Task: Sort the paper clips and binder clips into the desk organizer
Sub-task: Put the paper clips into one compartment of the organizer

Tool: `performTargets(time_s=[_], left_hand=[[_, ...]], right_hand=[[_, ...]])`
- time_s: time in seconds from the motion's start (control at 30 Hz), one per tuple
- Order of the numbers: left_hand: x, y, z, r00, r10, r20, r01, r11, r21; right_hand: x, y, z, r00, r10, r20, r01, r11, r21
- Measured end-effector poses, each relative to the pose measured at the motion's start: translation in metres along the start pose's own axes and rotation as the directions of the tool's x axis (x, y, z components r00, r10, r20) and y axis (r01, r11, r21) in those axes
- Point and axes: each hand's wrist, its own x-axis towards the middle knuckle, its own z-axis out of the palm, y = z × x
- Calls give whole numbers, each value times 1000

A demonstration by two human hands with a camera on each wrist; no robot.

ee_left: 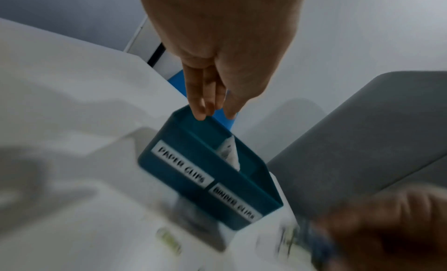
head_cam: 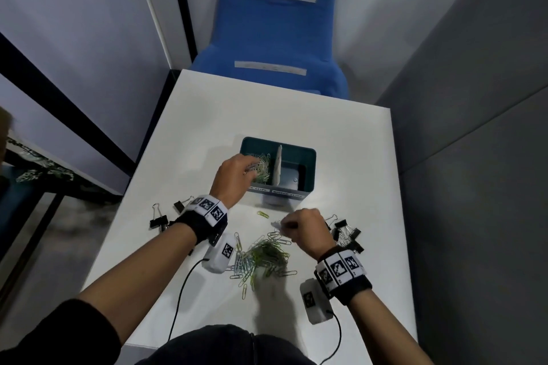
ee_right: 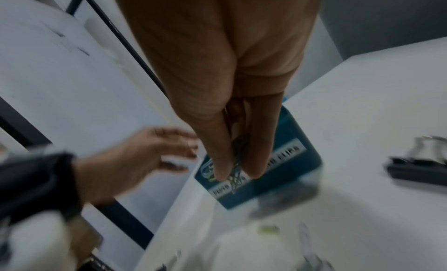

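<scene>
Paper clips (head_cam: 268, 256) lie heaped between both wrists; the right hand (head_cam: 302, 231) pinches a few above them, while the left hand (head_cam: 234, 175), fingers loosely extended, hovers over the organizer (head_cam: 307, 169).

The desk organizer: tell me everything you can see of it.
The desk organizer is a teal rectangular open-topped box, seemingly plastic, standing upright on the white table. A pale divider splits it in two. White labels on its near wall read PAPER CLIPS and BINDER CLIPS. The left compartment holds paper clips; the right looks almost empty. The left hand hangs over the left compartment; whether it touches is unclear.
</scene>
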Motion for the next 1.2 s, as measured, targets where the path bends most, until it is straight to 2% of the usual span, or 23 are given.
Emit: performTargets(time_s=[0.1, 0.23, 0.37, 0.5, 0.6, 0.7, 0.77, 0.83, 0.93, 1.03, 1.13, 1.2], left_hand=[[-32, -24, 12, 998, -60, 14, 59, 996, 65], [-78, -50, 31, 974, -131, 187, 105, 985, 140], [-108, -66, 39, 940, -210, 270, 151, 963, 224], [-130, -83, 33, 911, -273, 310, 189, 943, 274], [-144, -92, 28, 848, -334, 411, 197, 919, 341], [-155, -97, 29, 783, -338, 522, 169, 924, 344], [-161, -96, 33, 766, -298, 570, 110, 934, 340], [-163, -91, 39, 778, -258, 573, 56, 937, 345], [-157, -79, 50, 827, -205, 523, 33, 947, 320], [-149, -66, 59, 853, -151, 500, 8, 961, 275], [-138, -59, 64, 862, -111, 495, -22, 967, 255], [-127, -55, 64, 883, -108, 456, -28, 959, 282]], right_hand=[[18, -22, -30, 997, -44, -69, 48, 998, 46], [56, -55, -55, 981, -86, -175, 90, 996, 18], [88, -71, -55, 983, -53, -177, 49, 998, -26], [86, -58, -37, 982, -80, -169, 63, 993, -104], [62, -35, -6, 995, -93, -45, 84, 980, -183], [37, -4, 31, 988, 15, 156, 35, 948, -316], [24, 15, 49, 972, 93, 216, -11, 935, -354], [14, 27, 61, 963, 148, 226, -58, 931, -360], [3, 30, 79, 959, 150, 239, -52, 927, -371], [-2, 28, 94, 967, 96, 237, -30, 963, -270], [-8, 28, 96, 982, 62, 180, -40, 992, -123], [-17, 31, 94, 990, 56, 128, -40, 992, -122]])
